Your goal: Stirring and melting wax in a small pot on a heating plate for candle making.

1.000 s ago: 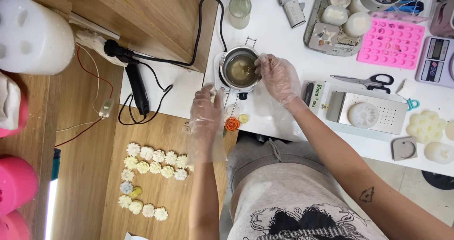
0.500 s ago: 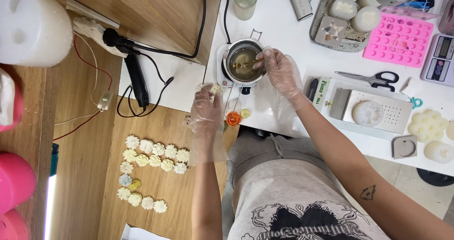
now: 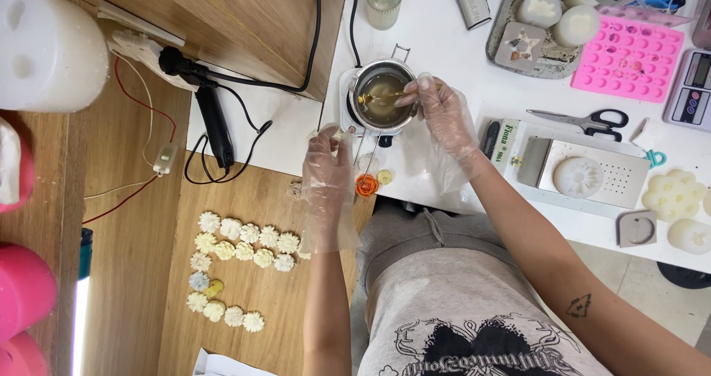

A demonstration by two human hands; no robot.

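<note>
Both hands wear clear plastic gloves. My right hand (image 3: 443, 111) holds a thin stick (image 3: 386, 97) dipped into a small metal pot (image 3: 383, 94) of yellowish liquid on a white electric heater. My left hand (image 3: 324, 160) pinches a small pale piece (image 3: 338, 134) just left of the pot. An orange flower-shaped piece (image 3: 366, 185) and a small yellow piece (image 3: 384, 177) lie on the white table below the pot.
Several white and yellow wax flowers (image 3: 235, 261) lie on the wooden floor. On the table are a pink silicone mould (image 3: 628, 59), scissors (image 3: 585, 119), a white flower mould in a tray (image 3: 579, 176), a scale (image 3: 690, 80), a glass (image 3: 384, 0). A black cable (image 3: 222, 135) runs left.
The view has shifted slightly. My right hand moved from the pot's right side to over its rim with the stick in the liquid. My left hand stayed beside the pot.
</note>
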